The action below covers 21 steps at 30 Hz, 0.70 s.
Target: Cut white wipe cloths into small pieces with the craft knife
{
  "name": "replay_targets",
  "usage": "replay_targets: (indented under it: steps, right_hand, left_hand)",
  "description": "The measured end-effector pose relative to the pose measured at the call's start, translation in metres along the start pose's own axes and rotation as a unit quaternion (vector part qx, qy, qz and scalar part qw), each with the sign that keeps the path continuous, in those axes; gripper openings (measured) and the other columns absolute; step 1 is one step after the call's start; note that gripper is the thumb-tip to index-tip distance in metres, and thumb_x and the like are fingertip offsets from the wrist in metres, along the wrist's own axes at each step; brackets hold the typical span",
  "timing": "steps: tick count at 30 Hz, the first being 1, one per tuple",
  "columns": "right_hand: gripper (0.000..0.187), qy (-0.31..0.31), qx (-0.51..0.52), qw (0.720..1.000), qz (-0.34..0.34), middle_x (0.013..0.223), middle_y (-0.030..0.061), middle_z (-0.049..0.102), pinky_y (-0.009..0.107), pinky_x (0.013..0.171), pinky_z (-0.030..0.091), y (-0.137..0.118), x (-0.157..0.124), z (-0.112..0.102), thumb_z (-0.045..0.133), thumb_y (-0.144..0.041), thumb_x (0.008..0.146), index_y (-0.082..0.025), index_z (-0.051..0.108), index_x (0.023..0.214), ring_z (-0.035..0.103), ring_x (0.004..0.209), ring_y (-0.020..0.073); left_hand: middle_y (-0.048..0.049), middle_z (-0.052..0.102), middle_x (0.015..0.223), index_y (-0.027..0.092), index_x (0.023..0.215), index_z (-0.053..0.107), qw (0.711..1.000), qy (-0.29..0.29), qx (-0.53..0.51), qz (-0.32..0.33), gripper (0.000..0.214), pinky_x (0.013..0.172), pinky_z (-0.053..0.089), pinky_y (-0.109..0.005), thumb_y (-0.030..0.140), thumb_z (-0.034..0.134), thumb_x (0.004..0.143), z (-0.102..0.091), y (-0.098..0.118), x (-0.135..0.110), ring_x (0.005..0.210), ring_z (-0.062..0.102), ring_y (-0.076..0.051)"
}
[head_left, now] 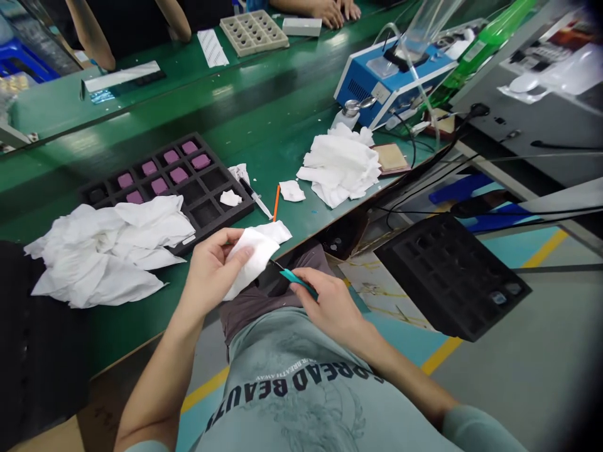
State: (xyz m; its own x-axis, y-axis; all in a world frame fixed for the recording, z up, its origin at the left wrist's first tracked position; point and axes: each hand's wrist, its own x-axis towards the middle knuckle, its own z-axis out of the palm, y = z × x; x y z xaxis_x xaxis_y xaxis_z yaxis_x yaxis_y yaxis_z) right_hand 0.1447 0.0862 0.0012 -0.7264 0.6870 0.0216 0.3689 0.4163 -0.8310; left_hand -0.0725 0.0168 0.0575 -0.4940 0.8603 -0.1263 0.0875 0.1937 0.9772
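My left hand point(218, 267) pinches a white tissue point(254, 251) at the front edge of the green bench. Fingers of my right hand point(330, 298) are wrapped around a pair of tweezers point(298, 282) with a teal grip, its thin dark tip pointing at the tissue's right edge. Whether the tip touches the tissue I cannot tell. Just beyond lie an orange stick point(276, 202), a syringe point(257, 198) and a small folded piece of tissue point(292, 191). A black foam tray point(205, 213) behind my left hand holds several purple pieces point(159, 186) in its compartments.
Crumpled white cloths point(113, 251) cover part of the tray, and another pile point(340, 164) lies at right. Beyond it stand a blue machine point(393, 81) and a green bottle point(490, 47). A second black tray point(452, 276) sits lower right. Another person's hands point(336, 11) rest across the bench.
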Motion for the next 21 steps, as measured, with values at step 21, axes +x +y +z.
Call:
replay_targets:
  steps: [21]
  right_hand:
    - [0.019,0.012,-0.057,0.985,-0.161,0.103,0.0059,0.075,0.033,0.077,0.056,-0.034,0.037,-0.043,0.053,-0.024,0.099,-0.026,0.066,0.112,0.071,0.092,0.0226]
  left_hand:
    - [-0.0090,0.060,0.128,0.031,0.137,0.048,0.975,0.084,-0.163,0.128,0.074,0.063,0.055,-0.023,0.033,0.085,0.074,0.000,-0.024,-0.015,0.075,0.065,-0.011]
